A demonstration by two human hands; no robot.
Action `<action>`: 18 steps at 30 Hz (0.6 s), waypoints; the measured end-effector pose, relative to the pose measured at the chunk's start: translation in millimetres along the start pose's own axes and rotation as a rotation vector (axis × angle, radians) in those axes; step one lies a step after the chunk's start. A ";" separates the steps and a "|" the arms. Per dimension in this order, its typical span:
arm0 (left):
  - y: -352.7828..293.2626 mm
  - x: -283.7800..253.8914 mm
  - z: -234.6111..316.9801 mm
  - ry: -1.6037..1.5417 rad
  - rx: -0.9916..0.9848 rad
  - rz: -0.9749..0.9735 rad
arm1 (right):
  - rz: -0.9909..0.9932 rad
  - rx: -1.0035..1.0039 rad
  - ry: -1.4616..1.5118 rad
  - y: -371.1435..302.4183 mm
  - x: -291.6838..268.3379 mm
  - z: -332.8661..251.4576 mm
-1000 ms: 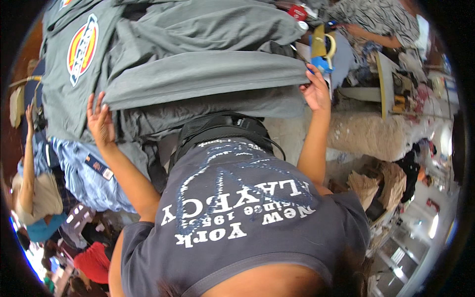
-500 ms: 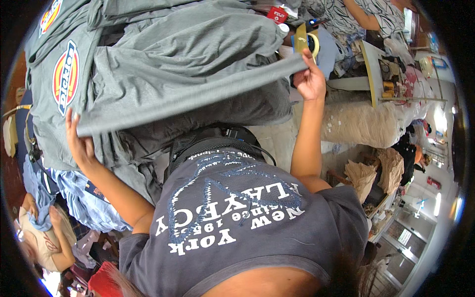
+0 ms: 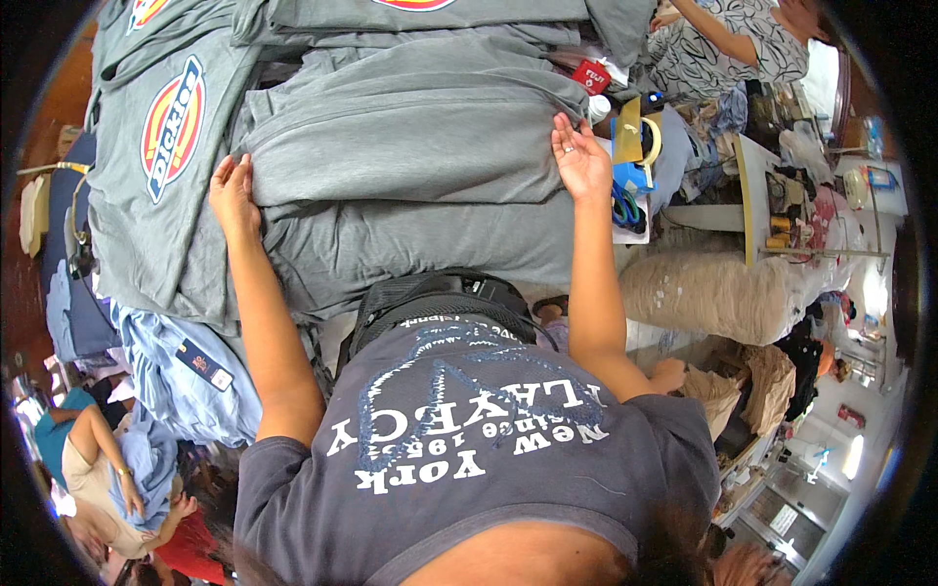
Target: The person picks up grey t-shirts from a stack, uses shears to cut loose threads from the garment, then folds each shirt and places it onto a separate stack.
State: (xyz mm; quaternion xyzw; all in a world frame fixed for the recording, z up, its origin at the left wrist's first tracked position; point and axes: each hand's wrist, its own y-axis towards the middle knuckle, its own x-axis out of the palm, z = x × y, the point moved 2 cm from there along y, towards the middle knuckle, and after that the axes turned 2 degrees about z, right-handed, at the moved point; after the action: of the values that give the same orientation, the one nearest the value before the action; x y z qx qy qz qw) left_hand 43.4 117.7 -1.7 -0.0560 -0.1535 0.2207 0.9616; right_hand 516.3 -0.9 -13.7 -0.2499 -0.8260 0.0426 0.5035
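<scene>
A grey T-shirt (image 3: 410, 146), folded into a long band, lies across a stack of grey shirts in front of me. My left hand (image 3: 236, 200) is at the band's left end, its bent fingers closed on the edge of the cloth. At the right end my right hand (image 3: 580, 164) rests palm up against the cloth, fingers stretched out and a ring on one of them. Beyond the left hand lies another grey shirt with a red, yellow and blue emblem (image 3: 174, 130).
A tray (image 3: 630, 230) at the right holds scissors (image 3: 625, 205) and a tape roll (image 3: 649, 142). Light blue shirts (image 3: 186, 361) hang at the lower left. Plastic-wrapped bundles (image 3: 699, 293) stand at the right. Other people work at the far right (image 3: 728, 44) and lower left (image 3: 103, 464).
The grey T-shirt band, held raised and slanted earlier, now lies on the stack. Both hands have come down and closer together; the right hand's fingers have opened.
</scene>
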 end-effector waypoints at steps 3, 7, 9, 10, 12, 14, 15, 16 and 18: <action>-1.3 0.3 -0.4 -0.002 0.032 0.002 | -0.023 -0.051 -0.031 -3.6 4.5 1.4; -11.1 5.0 7.5 0.296 0.310 0.102 | 0.035 -0.236 -0.263 -13.5 16.1 5.9; -38.2 30.1 27.7 0.751 0.721 0.218 | 0.151 -0.477 -0.566 -23.0 30.0 11.7; -59.6 52.2 40.7 0.753 0.815 0.155 | 0.092 -0.624 -0.774 -27.7 40.7 16.9; -88.6 88.0 47.1 0.795 1.029 -0.060 | -0.040 -0.907 -1.193 -35.5 60.3 30.5; -109.6 123.0 32.5 0.774 1.093 -0.386 | -0.200 -1.040 -1.429 -34.2 79.2 47.4; -117.1 134.8 22.0 0.818 1.076 -0.483 | -0.252 -1.080 -1.544 -31.3 86.4 58.2; -120.8 143.6 9.4 0.864 1.032 -0.558 | -0.300 -1.123 -1.660 -29.3 90.8 65.5; -120.8 150.2 -14.5 1.110 1.105 -0.517 | -0.225 -1.102 -1.793 -25.0 90.5 75.2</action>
State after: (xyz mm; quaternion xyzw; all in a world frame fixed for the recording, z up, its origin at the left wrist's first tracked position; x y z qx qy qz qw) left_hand 225.7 75.1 46.4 0.3613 0.4667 -0.0238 0.8069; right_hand 409.7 32.2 30.9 -0.2431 -0.8193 -0.2161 -0.4723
